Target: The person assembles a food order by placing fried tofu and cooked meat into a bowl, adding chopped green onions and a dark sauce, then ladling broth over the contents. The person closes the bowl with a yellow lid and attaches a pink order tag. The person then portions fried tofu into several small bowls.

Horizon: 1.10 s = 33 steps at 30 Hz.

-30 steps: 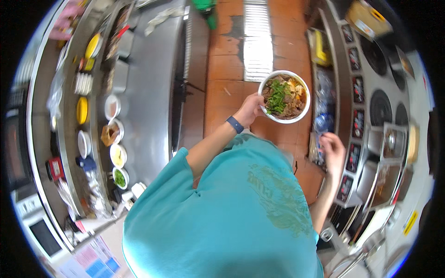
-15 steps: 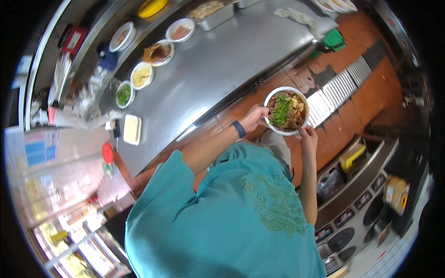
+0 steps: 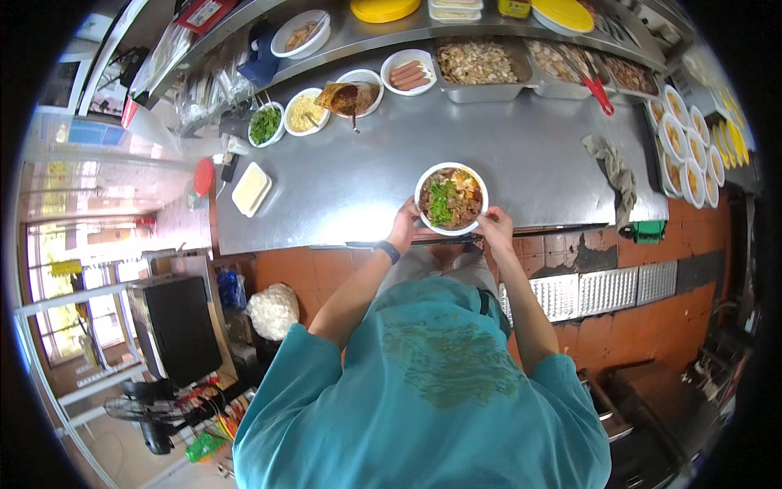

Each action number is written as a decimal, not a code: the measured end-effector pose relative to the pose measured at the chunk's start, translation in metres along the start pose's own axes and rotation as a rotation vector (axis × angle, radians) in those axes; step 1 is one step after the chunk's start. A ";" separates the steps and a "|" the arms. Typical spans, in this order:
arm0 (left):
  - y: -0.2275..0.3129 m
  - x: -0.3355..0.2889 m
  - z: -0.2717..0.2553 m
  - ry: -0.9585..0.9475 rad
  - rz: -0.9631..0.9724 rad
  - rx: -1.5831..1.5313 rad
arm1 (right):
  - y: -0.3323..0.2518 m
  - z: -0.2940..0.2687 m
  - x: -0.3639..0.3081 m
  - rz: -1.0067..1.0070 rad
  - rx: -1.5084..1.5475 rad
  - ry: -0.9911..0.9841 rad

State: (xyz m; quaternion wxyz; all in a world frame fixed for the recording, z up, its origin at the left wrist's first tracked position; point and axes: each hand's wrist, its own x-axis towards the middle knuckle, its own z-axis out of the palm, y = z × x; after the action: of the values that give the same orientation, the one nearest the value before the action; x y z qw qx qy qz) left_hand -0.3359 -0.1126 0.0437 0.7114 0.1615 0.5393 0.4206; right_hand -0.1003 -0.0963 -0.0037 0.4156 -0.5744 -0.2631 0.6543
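Note:
Between my two hands is a white bowl (image 3: 485, 184) filled with brown sliced meat, chopped green herbs (image 3: 441, 200) and a pale, orange-tinged topping. It is level at the front edge of the steel counter (image 3: 350, 191); whether it rests on the counter or hangs just above it I cannot tell. My left hand (image 3: 404, 225), with a dark wristband, is closed on the bowl's lower left side. On the lower right side, my right hand (image 3: 496, 229) grips the rim, its fingers partly hidden under the bowl.
Along the counter's back stand bowls of greens (image 3: 265, 125), pale yellow mince (image 3: 305, 112), dark sauce (image 3: 345, 99) and sausages (image 3: 409, 75), beside steel trays (image 3: 489, 92). Red-handled tongs (image 3: 600, 95) lean there. A cloth (image 3: 612, 173) drapes over the front edge; stacked filled cups (image 3: 673, 137) stand right.
I have turned from the floor area to face the counter. The bowl, still in both hands, has come from over the floor to the counter's front edge.

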 end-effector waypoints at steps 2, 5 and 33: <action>0.007 0.012 -0.002 0.068 0.044 0.005 | -0.010 0.002 0.030 0.023 -0.148 -0.047; 0.016 0.026 -0.009 0.120 0.050 -0.005 | -0.012 0.014 0.062 0.041 -0.210 -0.086; -0.030 -0.002 -0.057 0.373 0.040 -0.333 | -0.402 0.340 0.311 -1.207 -1.718 -0.664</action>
State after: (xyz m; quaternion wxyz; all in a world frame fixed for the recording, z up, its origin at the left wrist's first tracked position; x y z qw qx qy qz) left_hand -0.3747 -0.1449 0.0033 0.6079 -0.0275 0.5812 0.5403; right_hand -0.3313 0.4199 0.2295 0.0375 -0.2447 -0.9667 0.0644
